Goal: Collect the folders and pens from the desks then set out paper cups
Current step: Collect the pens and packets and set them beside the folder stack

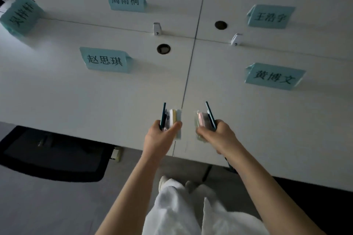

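The left hand [162,131] has its grip clenched round a dark pen [163,115] and a pastel folder bundle [174,120], held above the tabletop [95,97] edge. The right hand [219,133] grasps another pen [210,114] and bundle [200,124]; keeping each set squeezed together should stop pens slipping.

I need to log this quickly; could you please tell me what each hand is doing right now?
Left hand: holds a pastel folder bundle with a dark pen.
Right hand: holds a pale pink-green folder bundle with a dark pen.
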